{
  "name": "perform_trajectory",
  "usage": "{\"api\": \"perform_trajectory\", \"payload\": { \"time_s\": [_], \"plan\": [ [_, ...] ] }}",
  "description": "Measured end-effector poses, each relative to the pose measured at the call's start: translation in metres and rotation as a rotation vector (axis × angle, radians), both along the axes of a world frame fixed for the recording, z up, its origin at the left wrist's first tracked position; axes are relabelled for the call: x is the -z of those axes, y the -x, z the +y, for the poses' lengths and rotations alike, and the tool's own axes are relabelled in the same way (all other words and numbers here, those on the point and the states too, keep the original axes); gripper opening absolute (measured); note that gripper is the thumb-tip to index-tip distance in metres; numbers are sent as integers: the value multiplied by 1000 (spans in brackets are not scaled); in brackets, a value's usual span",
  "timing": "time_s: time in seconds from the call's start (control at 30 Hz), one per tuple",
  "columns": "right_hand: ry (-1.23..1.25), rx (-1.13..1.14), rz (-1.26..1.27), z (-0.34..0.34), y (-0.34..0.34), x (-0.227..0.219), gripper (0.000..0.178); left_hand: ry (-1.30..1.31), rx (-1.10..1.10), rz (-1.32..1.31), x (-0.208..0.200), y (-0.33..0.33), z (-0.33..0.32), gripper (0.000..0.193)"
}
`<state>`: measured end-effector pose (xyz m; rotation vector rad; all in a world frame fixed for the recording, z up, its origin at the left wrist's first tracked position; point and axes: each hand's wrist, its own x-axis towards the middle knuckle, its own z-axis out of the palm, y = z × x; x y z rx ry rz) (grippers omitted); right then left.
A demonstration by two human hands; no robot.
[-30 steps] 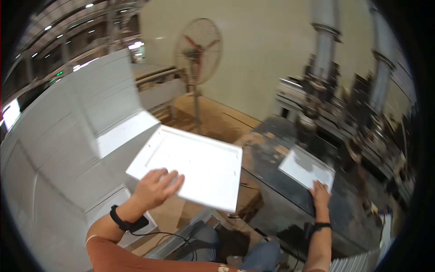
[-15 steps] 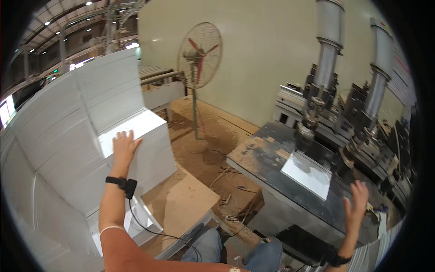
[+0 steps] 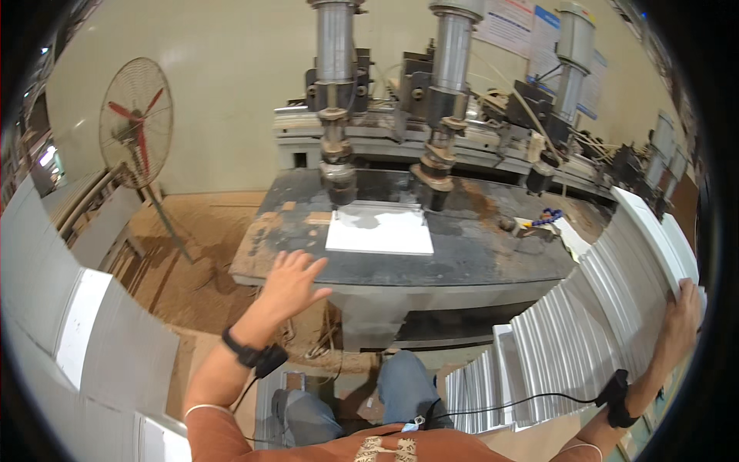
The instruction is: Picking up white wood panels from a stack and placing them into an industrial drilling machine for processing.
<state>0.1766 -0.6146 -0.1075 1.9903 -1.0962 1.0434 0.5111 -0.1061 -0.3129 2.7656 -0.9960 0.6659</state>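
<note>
My left hand (image 3: 294,285) is open with its fingers spread, held in the air near the front left edge of the dark worktable (image 3: 477,266). Nothing is in it. On that table a white panel (image 3: 381,237) lies flat beneath two upright machine heads, apart from my hand. At the far right, my right hand (image 3: 681,317) has its fingers bent at the outer edge of the topmost white panel (image 3: 648,223) of a tall leaning stack (image 3: 593,308). Its fingertips are partly hidden near the dark rim.
Machine cylinders (image 3: 336,46) stand over the table's back. A caged fan (image 3: 137,123) with red blades stands at the left on a dusty floor. More stacked white panels (image 3: 131,339) rise at the lower left. A blue hose piece (image 3: 548,217) sits on the table.
The view has swung right. My left hand has left the white stack at the left and now hangs before the table. My right hand has reached the panel stack at the right.
</note>
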Motion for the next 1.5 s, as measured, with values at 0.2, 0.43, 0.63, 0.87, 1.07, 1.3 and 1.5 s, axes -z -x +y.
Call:
{"api": "perform_trajectory", "payload": {
  "time_s": [0.2, 0.43, 0.63, 0.87, 1.07, 1.3, 1.5],
  "plan": [
    [313, -608, 68, 47, -84, 29, 37, 145, -71, 209, 82, -122, -127, 65],
    [-142, -1142, 273, 119, -258, 118, 19, 197, -24, -69, 125, -58, -145, 71],
    [-227, -1317, 230, 151, -369, 234, 20, 80, 70, -106, 96, 56, -56, 30],
    [-617, -1120, 477, 162, -440, 311, 50, -123, -72, -284, -12, 161, 62, 39],
    [-664, -1263, 495, 173, -457, 314, 42, -318, -777, -559, -73, 204, 166, 37],
    [-618, -1310, 398, 191, -416, 261, 42, -348, -1505, -412, -82, 204, 304, 38],
    [-460, -1626, 278, 171, -296, 168, 42, -291, -1600, -291, -34, 217, 357, 89]
  ]
}}
